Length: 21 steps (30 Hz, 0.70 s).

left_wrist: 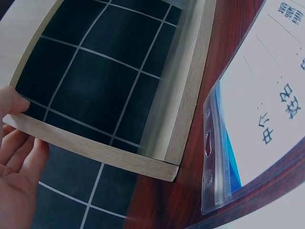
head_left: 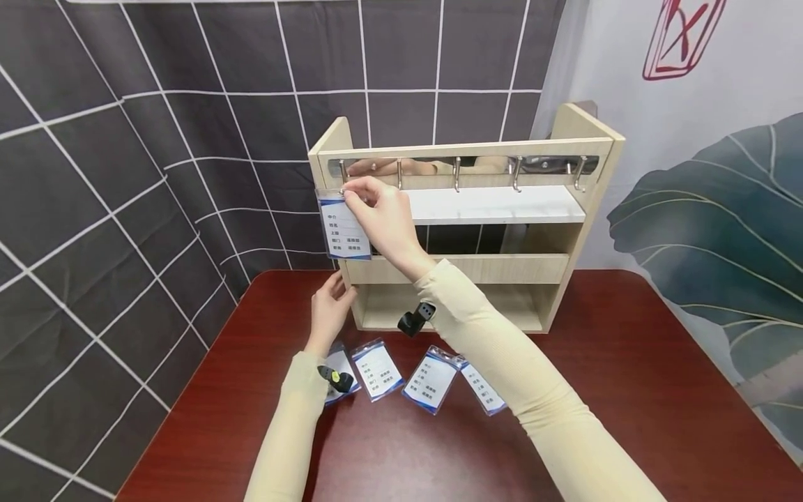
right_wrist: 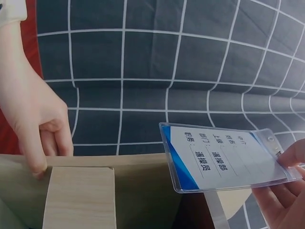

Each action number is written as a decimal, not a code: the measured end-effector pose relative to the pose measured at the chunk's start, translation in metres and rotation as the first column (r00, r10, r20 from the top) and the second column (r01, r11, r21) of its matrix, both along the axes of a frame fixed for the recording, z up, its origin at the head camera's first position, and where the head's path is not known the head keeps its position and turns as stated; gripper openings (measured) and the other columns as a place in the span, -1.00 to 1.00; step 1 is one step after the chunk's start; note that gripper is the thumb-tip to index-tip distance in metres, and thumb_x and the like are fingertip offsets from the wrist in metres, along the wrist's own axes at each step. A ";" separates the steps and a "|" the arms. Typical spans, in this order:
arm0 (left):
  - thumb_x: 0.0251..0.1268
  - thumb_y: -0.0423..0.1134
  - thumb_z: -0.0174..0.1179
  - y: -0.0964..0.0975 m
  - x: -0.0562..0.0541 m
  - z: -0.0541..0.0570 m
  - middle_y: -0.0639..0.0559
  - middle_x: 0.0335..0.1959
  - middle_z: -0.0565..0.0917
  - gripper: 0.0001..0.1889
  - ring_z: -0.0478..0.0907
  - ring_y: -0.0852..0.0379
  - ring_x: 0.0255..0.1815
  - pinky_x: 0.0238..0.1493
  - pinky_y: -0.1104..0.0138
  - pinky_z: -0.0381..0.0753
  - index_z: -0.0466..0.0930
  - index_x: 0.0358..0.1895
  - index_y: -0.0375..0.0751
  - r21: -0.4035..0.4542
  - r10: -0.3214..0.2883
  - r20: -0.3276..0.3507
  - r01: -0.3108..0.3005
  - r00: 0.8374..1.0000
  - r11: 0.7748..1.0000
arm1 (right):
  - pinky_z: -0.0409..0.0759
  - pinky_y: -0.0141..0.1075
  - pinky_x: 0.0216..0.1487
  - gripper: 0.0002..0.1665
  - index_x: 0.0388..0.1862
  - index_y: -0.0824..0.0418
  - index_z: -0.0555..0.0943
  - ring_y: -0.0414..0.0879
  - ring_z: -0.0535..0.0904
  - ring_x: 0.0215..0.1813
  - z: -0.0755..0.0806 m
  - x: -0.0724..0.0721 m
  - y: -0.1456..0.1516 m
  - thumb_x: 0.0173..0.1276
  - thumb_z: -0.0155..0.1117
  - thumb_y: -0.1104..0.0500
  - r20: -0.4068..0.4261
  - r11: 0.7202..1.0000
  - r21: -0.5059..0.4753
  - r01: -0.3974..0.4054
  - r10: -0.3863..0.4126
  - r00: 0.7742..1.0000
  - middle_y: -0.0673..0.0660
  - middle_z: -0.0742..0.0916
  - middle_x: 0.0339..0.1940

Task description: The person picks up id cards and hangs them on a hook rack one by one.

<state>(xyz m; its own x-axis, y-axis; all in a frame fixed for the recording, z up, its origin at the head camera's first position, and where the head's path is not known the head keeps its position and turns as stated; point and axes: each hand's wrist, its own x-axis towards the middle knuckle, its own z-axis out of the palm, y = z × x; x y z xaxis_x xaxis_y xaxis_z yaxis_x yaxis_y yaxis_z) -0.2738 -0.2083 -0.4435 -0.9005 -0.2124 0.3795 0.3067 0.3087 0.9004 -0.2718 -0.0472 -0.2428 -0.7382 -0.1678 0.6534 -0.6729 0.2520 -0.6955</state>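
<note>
My right hand pinches the top edge of a clear plastic badge holder with a blue-and-white card inside. The badge hangs upright in front of the leftmost metal hook of a pale wooden shelf. In the right wrist view, thumb and fingertips hold the badge at its slotted end. Lower down, my left hand grips the shelf's left side panel, thumb on the inner side and fingers on the outer. Several more badges, including one by the left wrist, lie on the table.
The shelf stands at the back of a dark red table, before a dark gridded cloth. More hooks, such as the middle one, line a shiny strip. Flat badges lie in front of the shelf, partly under both forearms.
</note>
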 end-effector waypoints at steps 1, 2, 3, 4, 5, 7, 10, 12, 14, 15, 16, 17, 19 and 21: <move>0.31 -0.40 0.24 0.000 0.000 0.000 -0.31 0.23 0.58 -0.48 0.58 -0.20 0.23 0.13 0.15 0.65 0.48 0.35 -0.37 0.000 -0.004 0.002 0.004 1.000 1.000 | 0.62 -0.39 -0.19 -0.78 -0.04 0.22 0.74 -0.19 0.72 -0.20 0.000 0.000 -0.001 0.47 0.24 0.18 -0.003 1.000 -0.002 0.003 -0.003 1.000 0.10 0.82 -0.15; 0.30 -0.39 0.24 -0.001 0.001 0.000 -0.31 0.23 0.58 -0.48 0.58 -0.19 0.23 0.13 0.16 0.66 0.48 0.35 -0.37 0.001 -0.004 0.004 0.004 1.000 1.000 | 0.62 -0.39 -0.19 -0.78 -0.04 0.22 0.74 -0.19 0.71 -0.22 -0.001 0.000 -0.001 0.47 0.23 0.19 -0.005 1.000 -0.004 0.004 -0.004 1.000 0.10 0.82 -0.16; 0.30 -0.38 0.24 -0.001 0.001 0.000 -0.31 0.23 0.59 -0.48 0.58 -0.19 0.23 0.13 0.16 0.66 0.48 0.35 -0.37 -0.003 -0.003 0.005 0.003 1.000 1.000 | 0.61 -0.40 -0.21 -0.78 -0.05 0.22 0.74 -0.19 0.71 -0.23 -0.001 0.000 -0.001 0.46 0.23 0.19 -0.007 1.000 -0.007 0.005 -0.005 1.000 0.10 0.82 -0.17; 0.30 -0.38 0.24 -0.002 0.001 0.000 -0.31 0.22 0.59 -0.48 0.59 -0.18 0.22 0.13 0.16 0.66 0.49 0.34 -0.37 -0.005 -0.003 0.002 0.003 1.000 1.000 | 0.61 -0.40 -0.22 -0.78 -0.05 0.23 0.74 -0.19 0.70 -0.25 -0.001 0.000 -0.002 0.46 0.23 0.20 -0.013 1.000 -0.010 0.005 -0.006 1.000 0.10 0.82 -0.18; 0.30 -0.38 0.24 -0.002 0.001 0.000 -0.30 0.21 0.60 -0.49 0.59 -0.18 0.22 0.13 0.17 0.66 0.50 0.33 -0.36 -0.007 -0.001 -0.001 0.001 1.000 1.000 | 0.60 -0.40 -0.23 -0.79 -0.06 0.23 0.74 -0.19 0.70 -0.26 -0.001 -0.001 -0.002 0.45 0.23 0.21 -0.018 1.000 -0.014 0.004 -0.005 1.000 0.11 0.82 -0.20; 0.31 -0.38 0.24 -0.003 0.000 -0.001 -0.30 0.19 0.61 -0.51 0.60 -0.16 0.21 0.13 0.18 0.66 0.52 0.32 -0.35 -0.015 0.008 -0.010 -0.009 1.000 1.000 | 0.60 -0.41 -0.24 -0.79 -0.08 0.24 0.74 -0.19 0.69 -0.26 0.000 -0.001 -0.003 0.45 0.22 0.22 -0.029 1.000 -0.020 -0.001 0.001 1.000 0.11 0.82 -0.21; 0.31 -0.40 0.23 -0.004 -0.002 -0.001 -0.30 0.18 0.62 -0.53 0.60 -0.16 0.21 0.12 0.20 0.67 0.54 0.29 -0.35 -0.018 0.016 -0.024 -0.017 1.000 1.000 | 0.58 -0.41 -0.24 -0.79 -0.09 0.25 0.74 -0.19 0.68 -0.26 0.001 -0.001 -0.005 0.45 0.21 0.23 -0.035 1.000 -0.023 -0.008 0.007 0.999 0.12 0.82 -0.20; 0.31 -0.41 0.23 -0.004 -0.002 -0.001 -0.32 0.18 0.61 -0.53 0.60 -0.17 0.21 0.12 0.19 0.67 0.53 0.30 -0.37 -0.012 0.011 -0.029 -0.011 1.000 1.000 | 0.57 -0.41 -0.25 -0.79 -0.08 0.25 0.74 -0.19 0.68 -0.26 0.002 -0.001 -0.005 0.45 0.20 0.23 -0.026 1.000 -0.021 -0.008 0.008 1.000 0.12 0.82 -0.18; 0.31 -0.42 0.22 -0.003 -0.002 0.001 -0.32 0.20 0.60 -0.52 0.59 -0.19 0.22 0.13 0.18 0.66 0.52 0.31 -0.37 -0.006 0.004 -0.023 -0.004 1.000 1.000 | 0.56 -0.41 -0.25 -0.78 -0.08 0.25 0.74 -0.19 0.67 -0.26 0.003 0.000 -0.005 0.46 0.20 0.22 -0.013 1.000 -0.022 -0.007 0.007 1.000 0.13 0.82 -0.17; 0.32 -0.42 0.23 -0.003 -0.001 0.002 -0.32 0.20 0.60 -0.52 0.59 -0.19 0.22 0.13 0.17 0.66 0.51 0.32 -0.37 -0.004 0.002 -0.017 -0.002 1.000 1.000 | 0.55 -0.41 -0.25 -0.78 -0.07 0.25 0.74 -0.19 0.67 -0.27 0.003 0.000 -0.005 0.46 0.20 0.22 -0.008 1.000 -0.023 -0.007 0.007 1.000 0.13 0.82 -0.16; 0.32 -0.43 0.23 -0.002 0.000 0.002 -0.32 0.21 0.60 -0.51 0.59 -0.19 0.22 0.13 0.16 0.66 0.51 0.32 -0.36 -0.001 0.000 -0.009 0.000 1.000 1.000 | 0.54 -0.41 -0.27 -0.78 -0.07 0.25 0.74 -0.18 0.66 -0.28 0.003 0.001 -0.004 0.47 0.20 0.22 -0.002 1.000 -0.024 -0.005 0.005 1.000 0.13 0.82 -0.16; 0.32 -0.43 0.23 -0.001 0.001 0.002 -0.31 0.21 0.60 -0.51 0.59 -0.19 0.22 0.13 0.15 0.66 0.51 0.32 -0.35 0.000 0.001 -0.003 -0.001 1.000 1.000 | 0.54 -0.40 -0.27 -0.78 -0.07 0.25 0.74 -0.18 0.66 -0.28 0.003 0.001 -0.004 0.46 0.20 0.22 0.006 1.000 -0.027 -0.004 0.005 1.000 0.13 0.82 -0.17; 0.33 -0.42 0.23 0.000 0.001 0.002 -0.30 0.21 0.60 -0.51 0.59 -0.18 0.22 0.14 0.15 0.66 0.51 0.33 -0.34 -0.001 0.003 0.003 -0.003 1.000 1.000 | 0.54 -0.41 -0.26 -0.79 -0.08 0.25 0.75 -0.19 0.65 -0.28 0.003 0.002 -0.004 0.46 0.21 0.22 0.013 0.999 -0.034 -0.003 0.003 1.000 0.13 0.82 -0.17; 0.33 -0.43 0.23 -0.001 0.000 0.004 -0.29 0.21 0.60 -0.51 0.59 -0.18 0.22 0.14 0.15 0.66 0.51 0.33 -0.34 0.000 0.000 -0.006 0.000 1.000 1.000 | 0.54 -0.41 -0.27 -0.79 -0.08 0.25 0.75 -0.20 0.65 -0.28 0.005 0.001 -0.005 0.45 0.22 0.22 0.014 0.999 -0.042 -0.002 0.003 1.000 0.13 0.82 -0.18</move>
<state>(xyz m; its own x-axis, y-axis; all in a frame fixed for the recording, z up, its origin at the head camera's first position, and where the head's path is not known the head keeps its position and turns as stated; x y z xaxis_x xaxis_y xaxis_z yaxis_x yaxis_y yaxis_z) -0.2739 -0.2092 -0.4398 -0.8981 -0.2127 0.3850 0.3122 0.3084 0.8986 -0.2706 -0.0519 -0.2378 -0.7468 -0.1424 0.6496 -0.6638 0.2204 -0.7147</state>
